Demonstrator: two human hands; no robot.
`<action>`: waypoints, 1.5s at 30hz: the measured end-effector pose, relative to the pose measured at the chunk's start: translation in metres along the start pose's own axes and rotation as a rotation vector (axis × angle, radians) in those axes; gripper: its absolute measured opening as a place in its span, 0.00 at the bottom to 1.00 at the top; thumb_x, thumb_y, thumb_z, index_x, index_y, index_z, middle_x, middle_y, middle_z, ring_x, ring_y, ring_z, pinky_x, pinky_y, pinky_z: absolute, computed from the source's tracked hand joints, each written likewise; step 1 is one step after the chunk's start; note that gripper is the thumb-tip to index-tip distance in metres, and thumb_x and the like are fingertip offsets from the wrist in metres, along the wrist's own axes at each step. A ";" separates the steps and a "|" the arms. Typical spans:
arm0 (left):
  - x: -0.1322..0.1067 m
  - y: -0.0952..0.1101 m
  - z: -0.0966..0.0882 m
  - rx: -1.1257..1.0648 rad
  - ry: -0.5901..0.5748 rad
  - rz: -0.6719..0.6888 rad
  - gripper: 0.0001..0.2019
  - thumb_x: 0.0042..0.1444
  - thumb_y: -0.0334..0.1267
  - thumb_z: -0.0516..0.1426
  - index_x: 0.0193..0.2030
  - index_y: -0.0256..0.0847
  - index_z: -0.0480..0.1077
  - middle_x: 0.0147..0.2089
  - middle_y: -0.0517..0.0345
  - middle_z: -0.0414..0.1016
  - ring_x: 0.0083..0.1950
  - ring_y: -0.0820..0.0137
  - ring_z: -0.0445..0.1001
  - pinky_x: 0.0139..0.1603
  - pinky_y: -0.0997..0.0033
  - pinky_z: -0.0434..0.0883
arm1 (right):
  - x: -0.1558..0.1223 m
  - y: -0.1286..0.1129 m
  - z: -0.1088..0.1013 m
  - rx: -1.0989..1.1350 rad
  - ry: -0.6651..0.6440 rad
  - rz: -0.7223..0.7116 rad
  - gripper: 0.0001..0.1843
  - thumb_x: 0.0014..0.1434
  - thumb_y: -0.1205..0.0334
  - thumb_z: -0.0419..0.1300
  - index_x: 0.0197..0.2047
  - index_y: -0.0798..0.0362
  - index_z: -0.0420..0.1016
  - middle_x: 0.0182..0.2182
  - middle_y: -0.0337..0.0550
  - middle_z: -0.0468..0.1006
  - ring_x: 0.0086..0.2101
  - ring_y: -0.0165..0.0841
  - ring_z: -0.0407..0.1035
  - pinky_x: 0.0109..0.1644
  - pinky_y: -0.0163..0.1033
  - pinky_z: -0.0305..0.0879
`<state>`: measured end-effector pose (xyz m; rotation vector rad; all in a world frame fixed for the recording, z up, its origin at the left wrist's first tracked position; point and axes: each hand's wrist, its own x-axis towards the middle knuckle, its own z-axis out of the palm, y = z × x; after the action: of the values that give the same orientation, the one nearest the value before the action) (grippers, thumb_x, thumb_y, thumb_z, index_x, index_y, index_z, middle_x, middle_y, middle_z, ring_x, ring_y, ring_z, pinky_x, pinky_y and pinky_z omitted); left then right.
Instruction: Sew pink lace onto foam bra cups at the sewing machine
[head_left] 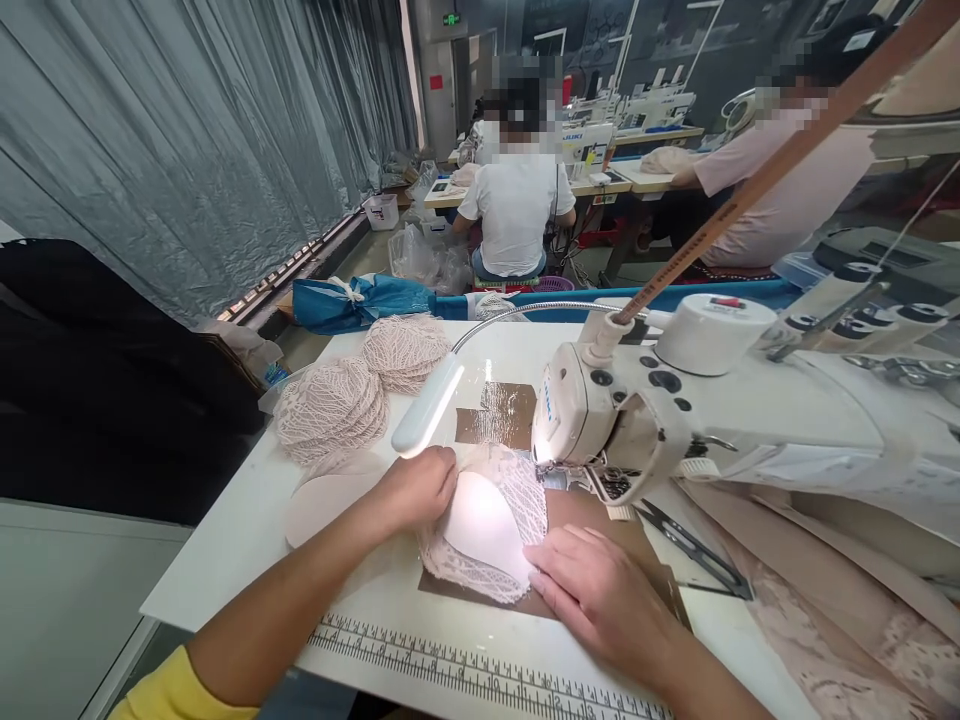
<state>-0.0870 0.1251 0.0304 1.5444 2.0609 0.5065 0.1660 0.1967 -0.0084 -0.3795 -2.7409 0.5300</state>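
A pale pink bra cup [480,525] with lace around its rim lies under the lamp's bright spot, beside the needle of the white sewing machine [574,400]. My left hand [424,487] is closed, its fingers gripping the lace at the cup's upper left edge. At the lower right edge, my right hand [600,590] pinches the rim between thumb and fingers. The lace's upper right side reaches close to the presser foot; whether it lies beneath the foot I cannot tell. Brown tape [499,415] covers part of the table behind the cup.
Two stacks of lace pieces [330,408] sit at the left, with a smooth pale cup [322,505] nearer. A lamp [429,405] hangs low over the work. Black thread snips [697,550] and pink fabric [847,610] lie right. A printed ruler [480,675] runs along the front; co-workers sit beyond.
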 end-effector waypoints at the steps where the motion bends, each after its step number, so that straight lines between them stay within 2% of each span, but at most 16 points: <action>1: -0.002 -0.001 0.002 -0.154 -0.013 -0.014 0.15 0.62 0.45 0.49 0.31 0.38 0.68 0.30 0.54 0.70 0.32 0.65 0.70 0.34 0.68 0.64 | 0.000 -0.001 -0.001 0.007 -0.022 0.015 0.09 0.63 0.66 0.52 0.37 0.52 0.73 0.30 0.41 0.71 0.31 0.33 0.64 0.34 0.38 0.58; 3: -0.004 0.001 0.009 -0.526 -0.072 -0.049 0.16 0.62 0.49 0.49 0.40 0.38 0.69 0.37 0.52 0.73 0.38 0.65 0.72 0.38 0.68 0.67 | 0.000 -0.004 -0.004 0.019 -0.050 0.038 0.08 0.62 0.67 0.52 0.38 0.52 0.73 0.35 0.43 0.73 0.34 0.34 0.64 0.36 0.38 0.59; 5: -0.004 0.006 0.016 -0.837 -0.175 -0.101 0.20 0.57 0.50 0.56 0.48 0.37 0.69 0.42 0.50 0.75 0.43 0.63 0.74 0.43 0.66 0.69 | 0.000 -0.004 -0.005 0.020 -0.044 0.030 0.09 0.62 0.67 0.53 0.42 0.51 0.72 0.41 0.44 0.74 0.35 0.34 0.65 0.37 0.39 0.60; 8: -0.002 0.014 0.023 -1.130 -0.311 -0.218 0.25 0.42 0.42 0.68 0.46 0.32 0.72 0.42 0.47 0.77 0.43 0.61 0.74 0.48 0.64 0.69 | -0.003 0.001 -0.003 -0.002 -0.010 -0.009 0.09 0.63 0.66 0.51 0.42 0.51 0.72 0.40 0.43 0.75 0.34 0.34 0.65 0.38 0.39 0.59; 10: 0.001 0.016 0.024 -1.137 -0.332 -0.262 0.24 0.38 0.39 0.69 0.43 0.31 0.75 0.39 0.48 0.77 0.41 0.62 0.74 0.47 0.64 0.69 | -0.004 0.007 -0.001 -0.030 0.023 0.005 0.11 0.65 0.65 0.49 0.36 0.51 0.72 0.32 0.41 0.74 0.31 0.33 0.65 0.36 0.39 0.58; 13: 0.005 0.012 0.021 -1.055 -0.353 -0.249 0.20 0.39 0.39 0.69 0.39 0.32 0.76 0.36 0.51 0.77 0.38 0.65 0.73 0.43 0.66 0.68 | -0.004 0.014 0.000 -0.088 0.092 0.082 0.15 0.66 0.65 0.47 0.30 0.51 0.71 0.26 0.39 0.71 0.27 0.31 0.64 0.32 0.38 0.56; 17: 0.008 0.005 0.021 -1.007 -0.374 -0.182 0.18 0.40 0.41 0.68 0.37 0.33 0.75 0.34 0.52 0.76 0.37 0.66 0.72 0.41 0.68 0.68 | -0.001 0.016 0.001 -0.160 0.085 0.097 0.13 0.64 0.68 0.47 0.40 0.51 0.73 0.31 0.41 0.73 0.28 0.31 0.67 0.31 0.37 0.56; 19: 0.009 0.003 0.023 -1.004 -0.386 -0.160 0.20 0.40 0.42 0.68 0.39 0.32 0.74 0.35 0.51 0.76 0.37 0.64 0.72 0.41 0.67 0.68 | -0.001 0.016 0.002 -0.184 0.064 0.080 0.16 0.62 0.72 0.46 0.42 0.50 0.73 0.32 0.42 0.74 0.29 0.31 0.67 0.31 0.37 0.57; 23: 0.010 0.001 0.028 -0.999 -0.395 -0.144 0.24 0.41 0.44 0.68 0.44 0.33 0.73 0.40 0.47 0.76 0.40 0.61 0.74 0.42 0.64 0.69 | -0.001 0.018 0.002 -0.217 0.103 0.086 0.19 0.59 0.75 0.44 0.39 0.51 0.74 0.31 0.43 0.75 0.30 0.32 0.68 0.30 0.36 0.58; 27: 0.009 0.002 0.028 -1.009 -0.384 -0.115 0.27 0.42 0.44 0.68 0.48 0.33 0.72 0.43 0.46 0.76 0.43 0.59 0.73 0.44 0.63 0.69 | 0.003 0.018 0.000 -0.242 0.145 0.085 0.20 0.58 0.76 0.45 0.43 0.52 0.74 0.31 0.43 0.75 0.29 0.31 0.67 0.28 0.36 0.58; 30: 0.010 0.001 0.028 -1.005 -0.382 -0.106 0.29 0.42 0.45 0.68 0.50 0.32 0.71 0.43 0.46 0.75 0.44 0.59 0.73 0.45 0.63 0.69 | 0.005 0.015 -0.001 -0.238 0.126 0.085 0.21 0.56 0.77 0.46 0.44 0.51 0.75 0.30 0.42 0.74 0.28 0.31 0.66 0.26 0.35 0.57; 36: 0.010 -0.006 0.031 -0.923 -0.343 -0.070 0.30 0.45 0.45 0.66 0.54 0.33 0.69 0.45 0.45 0.75 0.46 0.57 0.73 0.46 0.62 0.70 | 0.004 0.012 -0.001 -0.224 0.086 0.105 0.24 0.56 0.77 0.45 0.45 0.48 0.75 0.29 0.41 0.72 0.27 0.31 0.65 0.28 0.36 0.56; 45: 0.012 -0.011 0.034 -0.924 -0.297 -0.021 0.29 0.48 0.43 0.65 0.56 0.34 0.67 0.50 0.44 0.74 0.50 0.54 0.72 0.49 0.61 0.69 | 0.005 0.014 0.002 -0.285 0.135 0.100 0.21 0.58 0.77 0.46 0.44 0.53 0.76 0.29 0.43 0.73 0.28 0.31 0.65 0.26 0.36 0.54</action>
<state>-0.0771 0.1329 -0.0053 0.9514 1.2994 0.9736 0.1630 0.2103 -0.0146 -0.5999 -2.6786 0.1288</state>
